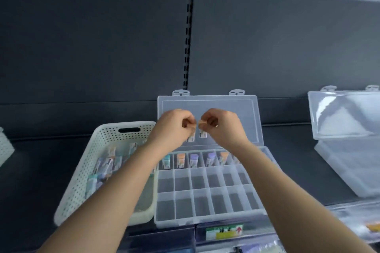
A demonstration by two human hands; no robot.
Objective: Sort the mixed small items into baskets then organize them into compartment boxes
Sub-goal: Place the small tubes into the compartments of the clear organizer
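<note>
Pinching a small tube (190,138) in the left hand (174,127), a second tube (203,134) in the right hand (223,125).
Hanging just below curled fingertips, side by side, above the open box (202,189) beside the basket (82,181).

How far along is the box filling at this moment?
Done: the far row of the box holds tubes, one per cell as far as shows. In hand: the left hand and right hand each pinch a tube above that row. Left: the middle and near rows are empty, and the basket holds many tubes.
</note>
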